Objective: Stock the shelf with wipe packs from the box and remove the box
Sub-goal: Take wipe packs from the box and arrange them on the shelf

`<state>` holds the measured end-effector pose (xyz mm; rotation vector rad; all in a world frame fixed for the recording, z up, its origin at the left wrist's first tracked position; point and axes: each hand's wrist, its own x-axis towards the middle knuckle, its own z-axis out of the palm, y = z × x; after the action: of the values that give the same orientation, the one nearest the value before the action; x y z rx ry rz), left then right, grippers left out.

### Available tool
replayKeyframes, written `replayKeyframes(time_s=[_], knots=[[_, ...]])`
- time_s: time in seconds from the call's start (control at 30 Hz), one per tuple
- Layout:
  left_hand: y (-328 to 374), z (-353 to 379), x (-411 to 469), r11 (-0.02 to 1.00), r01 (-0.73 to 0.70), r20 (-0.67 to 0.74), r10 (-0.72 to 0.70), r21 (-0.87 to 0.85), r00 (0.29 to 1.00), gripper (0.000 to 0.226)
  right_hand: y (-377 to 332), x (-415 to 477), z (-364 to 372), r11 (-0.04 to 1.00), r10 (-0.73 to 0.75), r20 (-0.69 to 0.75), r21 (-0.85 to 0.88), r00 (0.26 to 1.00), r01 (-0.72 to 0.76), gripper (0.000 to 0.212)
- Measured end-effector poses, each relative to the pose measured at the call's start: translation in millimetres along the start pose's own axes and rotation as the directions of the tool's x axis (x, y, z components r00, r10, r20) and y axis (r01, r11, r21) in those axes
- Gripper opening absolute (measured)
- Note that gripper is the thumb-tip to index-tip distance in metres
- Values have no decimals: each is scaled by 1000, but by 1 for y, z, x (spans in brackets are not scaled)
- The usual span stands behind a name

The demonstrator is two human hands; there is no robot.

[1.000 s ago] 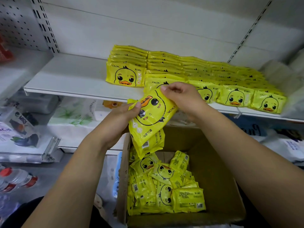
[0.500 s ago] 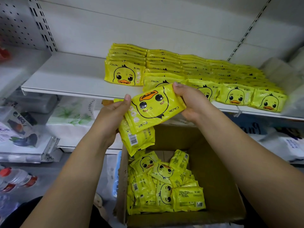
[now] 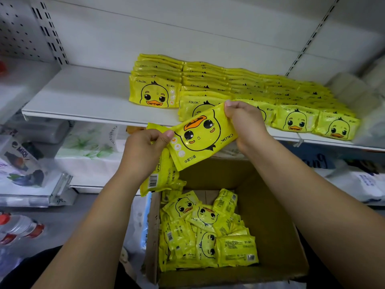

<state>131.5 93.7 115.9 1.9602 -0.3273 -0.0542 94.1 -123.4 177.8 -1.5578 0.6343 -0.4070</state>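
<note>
- Swung since a second ago from nearly on end to a shallow slant: the top wipe pack (image 3: 203,138), now raised just in front of the lip of the shelf (image 3: 83,97).
- At the left: the left hand (image 3: 143,151), thumb pinching the top pack's lower-left end against curled fingers. Gripped under the same palm is a second pack (image 3: 160,178), barcode side out, hanging on end above the left wall of the box (image 3: 270,195).
- In the middle: long axis of the top pack running from lower left to upper right. Duck face upside down, beak toward the shelf, brand name inverted at the right end.
- At the right: the right hand (image 3: 243,122), fingers curled, pinching the upper-right end. Nearer the shelf than the left hand.
- Just beyond: the stocked rows (image 3: 295,122), ducks upright and facing out, with the front packs close behind the held one. Probably calls for a half turn to right the duck, then a short push forward onto the shelf.
- Below: a loose heap of packs (image 3: 206,232) in the box, so plenty of stocking left.
</note>
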Motion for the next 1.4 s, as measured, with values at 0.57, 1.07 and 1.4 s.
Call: replayKeyframes(time_s=[0.57, 1.07, 1.4], knots=[[3, -5, 3, 999, -33, 31, 33, 4, 999, 50, 10, 6, -10, 983, -9, 3, -181, 1000, 10, 21], [-4, 11, 3, 894, 188, 134, -145, -407, 980, 64, 22, 0, -18, 889, 240, 209, 345, 948, -301, 20], [2, 23, -2, 832, 244, 67, -244, -497, 968, 38, 46, -12, -13, 993, 29, -91, 113, 995, -19, 18]])
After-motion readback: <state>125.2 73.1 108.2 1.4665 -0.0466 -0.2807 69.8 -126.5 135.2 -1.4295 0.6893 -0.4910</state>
